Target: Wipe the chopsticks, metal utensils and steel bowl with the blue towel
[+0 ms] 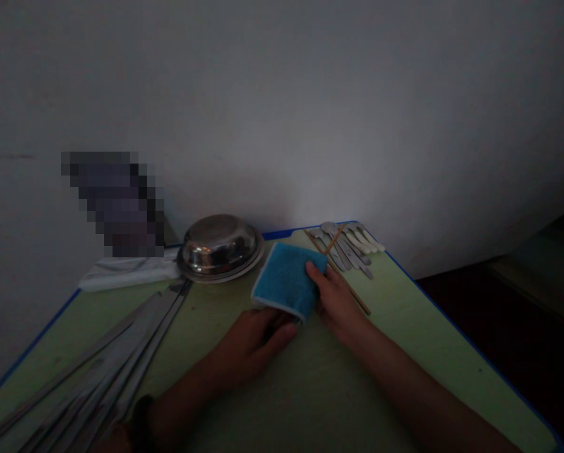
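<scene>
A folded blue cloth point(286, 277) with a pale edge is between my two hands above the table. My right hand point(336, 302) grips its right side, the thumb lying on top. At the lower edge, my left hand point(260, 343) is closed, its fingers partly hidden under the cloth. Just beyond my right hand, a thin brown stick like a chopstick point(360, 302) slants across the table. A second such stick point(337, 236) crosses near it, its lower end meeting the cloth's corner; whether it is held is unclear.
Metal spoons point(341, 248) and white-handled cutlery point(364, 238) lie at the far right. A shiny metal bowl point(220, 245) sits upside down at the back. Long flat metal strips point(116, 358) spread along the left, near a white packet point(131, 270). A wall rises behind the green table point(433, 352).
</scene>
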`<state>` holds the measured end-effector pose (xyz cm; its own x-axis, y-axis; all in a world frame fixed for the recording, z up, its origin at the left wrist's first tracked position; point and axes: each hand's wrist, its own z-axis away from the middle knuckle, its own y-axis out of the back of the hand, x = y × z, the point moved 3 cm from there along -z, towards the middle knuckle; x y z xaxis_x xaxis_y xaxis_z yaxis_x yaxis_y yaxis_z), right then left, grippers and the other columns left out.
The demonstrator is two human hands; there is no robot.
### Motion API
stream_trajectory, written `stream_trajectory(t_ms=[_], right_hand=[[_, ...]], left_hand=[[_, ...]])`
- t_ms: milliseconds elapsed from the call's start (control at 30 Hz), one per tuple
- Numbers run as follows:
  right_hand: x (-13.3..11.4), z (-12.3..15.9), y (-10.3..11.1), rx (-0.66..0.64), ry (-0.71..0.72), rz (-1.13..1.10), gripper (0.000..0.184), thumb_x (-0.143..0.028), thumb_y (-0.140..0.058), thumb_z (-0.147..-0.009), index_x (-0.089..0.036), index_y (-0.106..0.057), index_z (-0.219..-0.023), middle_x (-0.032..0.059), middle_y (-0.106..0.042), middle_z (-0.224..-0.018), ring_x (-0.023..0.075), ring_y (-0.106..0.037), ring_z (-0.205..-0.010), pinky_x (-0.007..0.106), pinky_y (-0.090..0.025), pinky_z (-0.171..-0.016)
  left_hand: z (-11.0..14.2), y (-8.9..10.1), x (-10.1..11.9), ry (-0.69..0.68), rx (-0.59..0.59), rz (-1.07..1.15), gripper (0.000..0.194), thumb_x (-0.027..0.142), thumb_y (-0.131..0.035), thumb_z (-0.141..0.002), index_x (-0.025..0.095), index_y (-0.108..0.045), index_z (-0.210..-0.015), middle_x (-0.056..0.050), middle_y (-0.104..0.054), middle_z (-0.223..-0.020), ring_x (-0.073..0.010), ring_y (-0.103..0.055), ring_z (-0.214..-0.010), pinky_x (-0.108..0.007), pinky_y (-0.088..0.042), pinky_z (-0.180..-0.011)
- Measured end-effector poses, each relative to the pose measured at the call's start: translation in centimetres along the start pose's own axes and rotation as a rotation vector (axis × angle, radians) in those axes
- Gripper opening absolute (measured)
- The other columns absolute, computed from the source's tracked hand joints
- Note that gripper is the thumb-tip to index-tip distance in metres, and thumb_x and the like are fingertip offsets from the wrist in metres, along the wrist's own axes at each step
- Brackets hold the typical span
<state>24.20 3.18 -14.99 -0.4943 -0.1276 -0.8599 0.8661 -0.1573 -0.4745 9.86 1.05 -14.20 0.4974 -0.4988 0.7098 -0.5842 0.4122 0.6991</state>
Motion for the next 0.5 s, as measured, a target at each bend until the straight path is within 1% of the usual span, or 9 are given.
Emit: stream_trajectory(t_ms=[133, 233, 300, 400, 500], right_hand=[[-0.12, 0.23, -0.3, -0.047, 0.135, 0.122, 0.037, -0.036, -0.065, -0.069, -0.021, -0.057, -0.102, 0.0047, -0.066, -0.105, 0.0179, -0.062, -0.096, 0.035, -0.046, -0.09], [-0.14, 0.62, -0.57, -0.039, 0.2, 0.197, 0.043, -0.034, -0.07, -0.064, -0.022, -0.056, -0.103, 0.005, -0.066, -0.104, 0.0183, -0.062, -0.094, 0.035, -0.047, -0.087], [-0.15, 0.87, -0.68, -0.014, 0.234, 0.213, 0.042, -0.035, -0.068, -0.066, -0.022, -0.055, -0.104, 0.0049, -0.066, -0.104, 0.018, -0.062, -0.093, 0.034, -0.047, -0.086], [-0.02, 0.99, -0.62, 0.049, 0.221, 0.202, 0.033, -0.043, -0.058, -0.073, -0.022, -0.058, -0.099, 0.0036, -0.066, -0.102, 0.0172, -0.061, -0.095, 0.031, -0.046, -0.086], [0.11, 0.66, -0.24, 0.137, 0.153, 0.112, 0.033, -0.048, -0.051, -0.077, -0.022, -0.061, -0.093, 0.0031, -0.068, -0.096, 0.0174, -0.06, -0.096, 0.031, -0.046, -0.084]], left_hand=[[-0.29, -0.18, -0.27, 0.082, 0.048, 0.007, 0.033, 0.033, -0.031, -0.092, 0.019, -0.051, -0.07, 0.0, -0.057, -0.066, -0.0152, -0.053, -0.061, -0.026, -0.042, -0.061], [-0.48, -0.21, -0.13, 0.078, 0.048, 0.005, 0.032, 0.032, -0.033, -0.091, 0.02, -0.05, -0.067, 0.001, -0.055, -0.062, -0.0151, -0.052, -0.06, -0.025, -0.041, -0.057], [-0.51, -0.04, 0.06, 0.077, 0.045, 0.008, 0.033, 0.031, -0.033, -0.091, 0.02, -0.05, -0.065, 0.002, -0.054, -0.058, -0.0156, -0.052, -0.06, -0.025, -0.041, -0.057], [-0.47, 0.37, 0.38, 0.072, 0.042, 0.022, 0.037, 0.029, -0.033, -0.091, 0.021, -0.051, -0.059, 0.002, -0.054, -0.052, -0.0161, -0.053, -0.059, -0.024, -0.04, -0.056], [-0.42, 0.49, 0.55, 0.04, 0.02, 0.026, 0.038, 0.029, -0.036, -0.09, 0.021, -0.05, -0.056, 0.002, -0.053, -0.05, -0.0154, -0.052, -0.056, -0.024, -0.039, -0.056]])
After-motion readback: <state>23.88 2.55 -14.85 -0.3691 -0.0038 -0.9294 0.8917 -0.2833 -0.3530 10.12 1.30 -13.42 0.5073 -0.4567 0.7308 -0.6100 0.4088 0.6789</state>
